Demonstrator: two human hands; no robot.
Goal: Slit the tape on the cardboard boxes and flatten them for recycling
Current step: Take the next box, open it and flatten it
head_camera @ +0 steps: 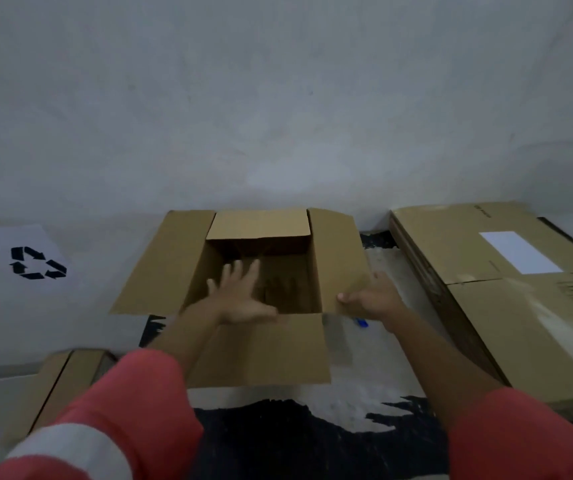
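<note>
An open brown cardboard box (160, 265) stands on the floor against the wall, all of its top flaps folded outward. My left hand (240, 296) reaches over the near rim into the box, fingers spread and straight. My right hand (371, 296) grips the right flap near its front corner, thumb on top. A small blue object (361, 322), perhaps a cutter, lies on the floor just below my right hand, mostly hidden.
A large flat cardboard box (468, 251) with a white label lies at the right. Another cardboard piece (66, 379) sits at the lower left. A white sheet with a black recycling symbol (37, 263) lies at the left. The floor is patchy black and white.
</note>
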